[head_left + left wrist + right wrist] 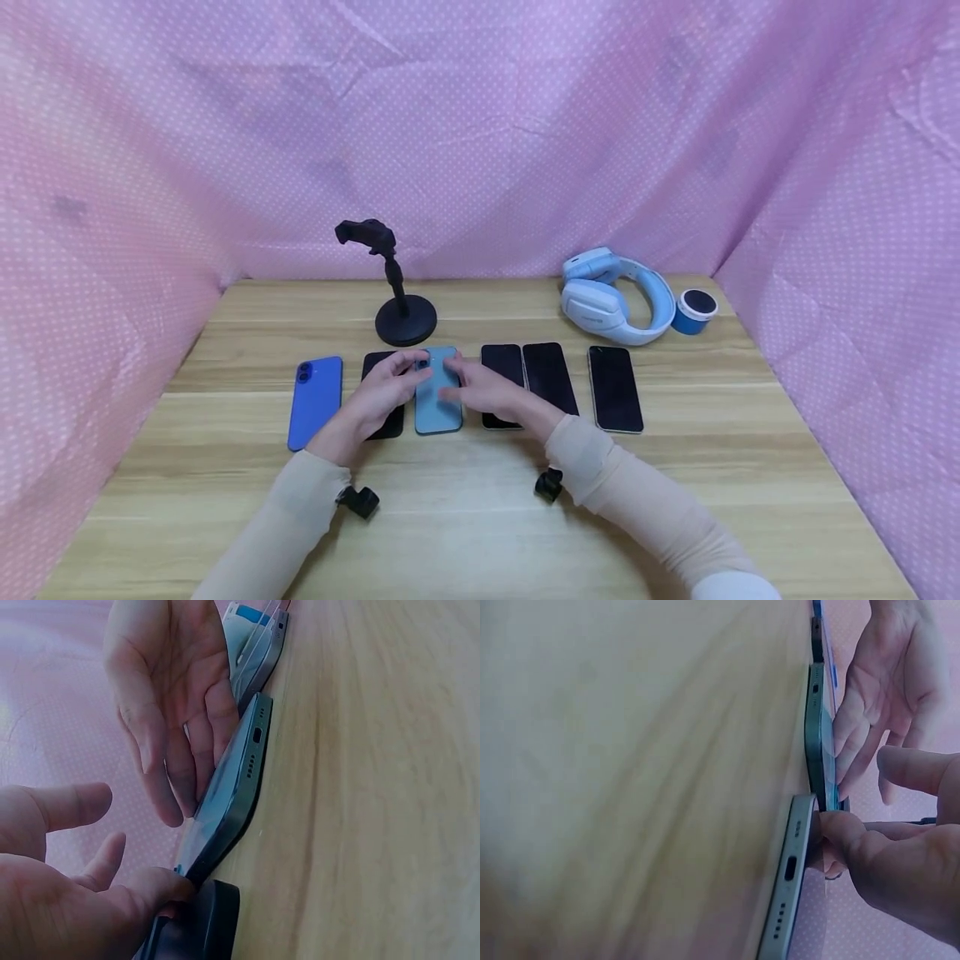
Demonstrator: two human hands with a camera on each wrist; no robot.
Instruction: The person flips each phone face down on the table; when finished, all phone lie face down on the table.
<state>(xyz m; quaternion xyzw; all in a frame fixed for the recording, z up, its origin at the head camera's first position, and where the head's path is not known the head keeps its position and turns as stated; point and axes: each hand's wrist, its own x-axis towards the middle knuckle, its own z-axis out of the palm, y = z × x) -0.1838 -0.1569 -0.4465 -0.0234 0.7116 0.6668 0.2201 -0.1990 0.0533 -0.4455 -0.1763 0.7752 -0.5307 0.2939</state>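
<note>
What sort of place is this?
Perhaps a makeshift filming or demonstration corner: pink dotted cloth hangs behind and beside a wooden table, on which several phones lie in a row.

Teal phone (437, 410); flat, back up

The left hand (79, 904) has a fingertip at a teal phone (234, 795) on the desk (375, 787), near a dark phone (219, 922); the right hand (176, 697) reaches down, fingers extended.
</note>
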